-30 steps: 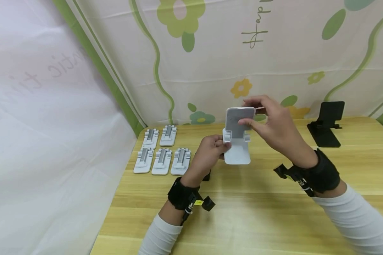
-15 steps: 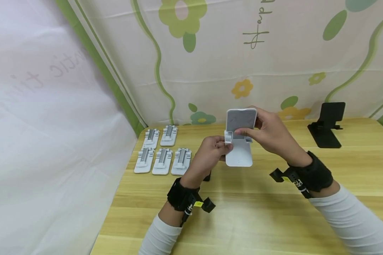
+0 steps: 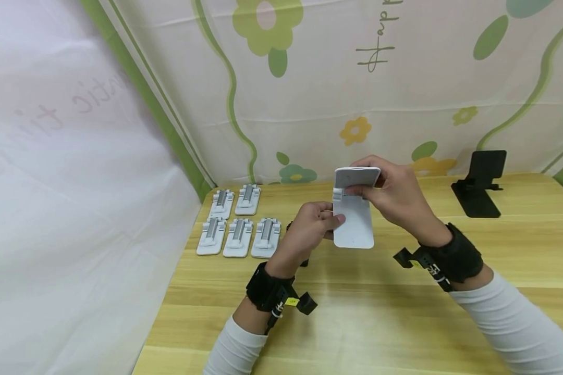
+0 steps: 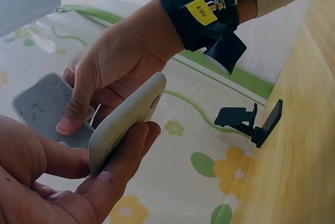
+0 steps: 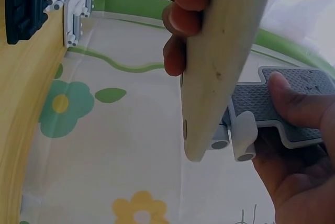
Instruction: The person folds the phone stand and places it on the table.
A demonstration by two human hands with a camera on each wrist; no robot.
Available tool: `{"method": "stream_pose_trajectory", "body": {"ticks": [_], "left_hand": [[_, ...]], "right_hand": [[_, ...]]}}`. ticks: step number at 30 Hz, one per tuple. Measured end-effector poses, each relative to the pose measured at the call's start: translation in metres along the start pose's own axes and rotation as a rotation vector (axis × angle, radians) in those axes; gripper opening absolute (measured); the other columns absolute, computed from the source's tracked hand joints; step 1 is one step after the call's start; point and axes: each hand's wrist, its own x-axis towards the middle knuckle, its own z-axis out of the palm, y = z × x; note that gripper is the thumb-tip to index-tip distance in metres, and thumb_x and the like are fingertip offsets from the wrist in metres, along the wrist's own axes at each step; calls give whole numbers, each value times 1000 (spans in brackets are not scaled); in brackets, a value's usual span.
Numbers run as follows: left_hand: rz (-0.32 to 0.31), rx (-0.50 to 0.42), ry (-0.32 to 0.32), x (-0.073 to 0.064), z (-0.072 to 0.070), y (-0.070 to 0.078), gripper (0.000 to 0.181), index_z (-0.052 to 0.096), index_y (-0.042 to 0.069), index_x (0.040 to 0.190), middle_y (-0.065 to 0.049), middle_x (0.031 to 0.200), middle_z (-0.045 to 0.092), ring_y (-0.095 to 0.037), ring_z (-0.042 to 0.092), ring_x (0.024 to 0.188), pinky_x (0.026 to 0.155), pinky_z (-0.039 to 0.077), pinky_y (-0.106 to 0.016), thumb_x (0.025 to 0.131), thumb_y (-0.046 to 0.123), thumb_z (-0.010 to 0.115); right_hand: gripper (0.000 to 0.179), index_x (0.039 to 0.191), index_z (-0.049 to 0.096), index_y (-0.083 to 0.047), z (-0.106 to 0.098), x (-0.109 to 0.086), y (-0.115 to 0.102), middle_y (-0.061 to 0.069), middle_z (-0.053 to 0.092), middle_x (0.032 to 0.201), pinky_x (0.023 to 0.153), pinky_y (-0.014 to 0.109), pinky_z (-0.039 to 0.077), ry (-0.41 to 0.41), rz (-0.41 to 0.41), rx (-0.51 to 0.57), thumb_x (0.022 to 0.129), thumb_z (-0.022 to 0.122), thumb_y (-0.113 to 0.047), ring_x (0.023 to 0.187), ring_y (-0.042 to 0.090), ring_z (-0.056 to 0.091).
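A white phone stand (image 3: 354, 229) is held up over the table, unfolded. My left hand (image 3: 310, 224) pinches the left edge of its flat base, thumb on the near face and fingers behind. In the left wrist view that base (image 4: 128, 111) is seen nearly edge-on between thumb and fingers. With thumb in front and fingers behind, my right hand (image 3: 394, 190) grips the grey-padded upper plate (image 3: 356, 177), which tilts forward over the base. The right wrist view shows the textured pad (image 5: 251, 98) under the thumb and the white hinge lugs (image 5: 245, 135) beside the base.
Several folded white phone stands (image 3: 237, 237) lie in two rows at the table's left. A dark item (image 3: 305, 262) is mostly hidden behind my left hand. An unfolded black phone stand (image 3: 479, 182) stands at the back right of the wooden table (image 3: 356, 317), near the floral curtain.
My right hand has moved left and taken a fuller grip on the upper plate. The plate has tilted, so its grey pad looks shorter. My left hand keeps its hold on the base.
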Motion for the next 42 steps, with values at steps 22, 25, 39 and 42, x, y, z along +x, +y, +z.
{"method": "stream_pose_trajectory", "body": {"ticks": [22,25,39,42], "left_hand": [[-13,63,103,5,-5,-4,27,66,-2,126,-13,109,77,-19,73,91,72,61,-31,102,10,62],[-16,45,115,5,-6,-4,27,67,-4,125,-15,109,77,-21,74,92,72,62,-32,101,9,62],[18,0,157,1,-21,3,31,65,-6,130,-19,112,72,-13,62,80,63,51,-21,104,5,52],[26,-3,169,-1,-25,7,35,62,-7,134,-22,112,73,-10,62,76,62,50,-19,104,6,50]], "right_hand": [[17,96,72,2,-7,16,-47,14,68,92,79,40,52,16,-330,-326,82,79,11,91,32,61],[20,95,72,3,-6,12,-50,15,67,91,78,40,53,12,-387,-331,79,81,12,89,32,61],[8,91,71,1,31,-22,-49,11,65,84,59,36,55,49,-634,-388,94,65,6,72,24,62],[14,91,72,3,42,-29,-46,10,65,82,59,34,55,61,-666,-418,100,62,-1,71,23,61]]}}
